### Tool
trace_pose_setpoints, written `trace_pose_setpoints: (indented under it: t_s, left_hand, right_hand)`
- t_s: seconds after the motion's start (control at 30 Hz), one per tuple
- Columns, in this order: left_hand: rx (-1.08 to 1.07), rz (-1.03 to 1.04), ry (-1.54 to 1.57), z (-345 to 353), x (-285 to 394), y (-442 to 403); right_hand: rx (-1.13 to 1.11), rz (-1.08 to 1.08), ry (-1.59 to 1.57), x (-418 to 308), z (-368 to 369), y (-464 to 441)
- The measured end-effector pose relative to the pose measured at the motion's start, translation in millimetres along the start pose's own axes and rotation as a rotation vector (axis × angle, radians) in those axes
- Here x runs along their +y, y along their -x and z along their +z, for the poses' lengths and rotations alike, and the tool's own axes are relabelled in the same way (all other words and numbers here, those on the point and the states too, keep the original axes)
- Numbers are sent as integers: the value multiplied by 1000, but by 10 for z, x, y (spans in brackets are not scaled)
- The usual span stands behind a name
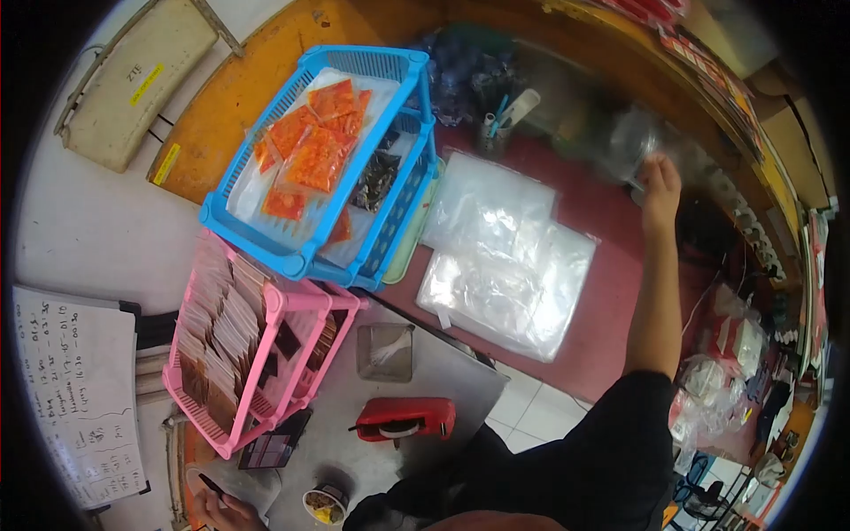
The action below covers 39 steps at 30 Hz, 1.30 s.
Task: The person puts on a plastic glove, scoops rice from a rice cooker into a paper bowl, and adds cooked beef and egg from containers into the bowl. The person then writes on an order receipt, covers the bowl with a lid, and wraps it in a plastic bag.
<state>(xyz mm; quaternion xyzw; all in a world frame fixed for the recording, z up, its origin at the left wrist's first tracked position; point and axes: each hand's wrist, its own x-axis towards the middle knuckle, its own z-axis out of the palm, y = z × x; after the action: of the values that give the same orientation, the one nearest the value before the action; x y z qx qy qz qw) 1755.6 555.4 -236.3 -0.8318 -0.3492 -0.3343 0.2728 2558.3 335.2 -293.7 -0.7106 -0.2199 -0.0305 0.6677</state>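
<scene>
My right hand point(660, 181) reaches far out over the dark red tabletop, its fingers closed on a clear plastic item point(633, 142), blurred, possibly a bag or cup. At the lower left edge, my left hand point(228, 511) is partly cut off by the frame. Its fingers hold a slim black object point(211, 483), perhaps a pen, above a round translucent lid or dish point(257, 485). Stacks of clear plastic bags point(505, 279) lie between the arms. A red tape dispenser point(407, 418) and a small cup with brown and yellow contents point(325, 504) stand on the grey table.
A blue tiered basket point(297, 263) holds packets of orange food point(314, 159). Beside it, a pink tiered rack point(228, 442) carries rows of packets. There is a square clear container point(385, 352), a pen holder point(491, 137), a handwritten whiteboard point(75, 389) and a folding chair point(137, 84).
</scene>
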Motion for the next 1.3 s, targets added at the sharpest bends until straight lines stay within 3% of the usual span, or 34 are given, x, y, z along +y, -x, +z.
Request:
trace_pose_setpoints:
  t_s: [0.07, 0.13, 0.17, 0.2, 0.23, 0.27, 0.3, 0.33, 0.4, 0.43, 0.5, 0.53, 0.67, 0.8, 0.87, 0.9, 1.0, 1.2, 1.3]
  left_hand:
    - [263, 137, 161, 76, 418, -201]
    - [378, 252, 380, 177, 993, -355]
    - [239, 135, 510, 103, 1439, -456]
    - [-56, 305, 698, 84, 1398, -255]
    - [-285, 217, 842, 4, 1761, -644]
    - [-254, 167, 999, 138, 2043, -897]
    - [-313, 120, 934, 112, 2194, -1070]
    - [-329, 27, 1043, 121, 2246, -1188]
    - [-190, 50, 1164, 121, 2177, -1237]
    - [-198, 18, 1127, 34, 2117, -1165]
    - [-241, -6, 1417, -193, 2004, -1000]
    - [-236, -21, 1399, -309, 1955, -894]
    - [-106, -89, 1492, -838, 1801, -546]
    - [-57, -146, 1430, -1374, 1708, -308]
    - [-64, -111, 1375, -1575, 1654, -206]
    - [-52, -118, 1364, -1621, 1648, -140]
    - [72, -56, 1223, -1749, 1616, 39]
    - [69, 28, 1081, -2181, 1554, 216]
    - [36, -90, 1284, -2386, 1601, 243]
  right_hand:
    - [-95, 25, -348, -423, 176, 622]
    - [-193, 129, -445, -786, 337, 1276]
    - [-259, 128, -497, -985, 490, 1608]
    - [-332, 142, -551, -1185, 633, 1951]
    - [-458, 237, -614, -1362, 754, 2266]
    - [-577, 332, -678, -1537, 868, 2552]
    - [-715, 352, -688, -1730, 998, 2790]
    - [-856, 365, -703, -1921, 1099, 3000]
    - [-1104, 414, -807, -2205, 1214, 3340]
    - [-1168, 544, -865, -2400, 1203, 3505]
    - [-1324, 470, -918, -2638, 1206, 3749]
    - [-1392, 375, -901, -2720, 1197, 3852]
    - [-1487, 243, -851, -3064, 1052, 4249]
    - [-1425, 325, -998, -3345, 909, 4589]
    - [-1349, 84, -1041, -3464, 867, 4703]
    - [-1365, 79, -1043, -3505, 852, 4738]
    - [-1352, -362, -989, -3619, 834, 4809]
    - [-1398, -337, -1010, -3785, 627, 5079]
    - [-1361, -360, -1042, -3804, 563, 5213]
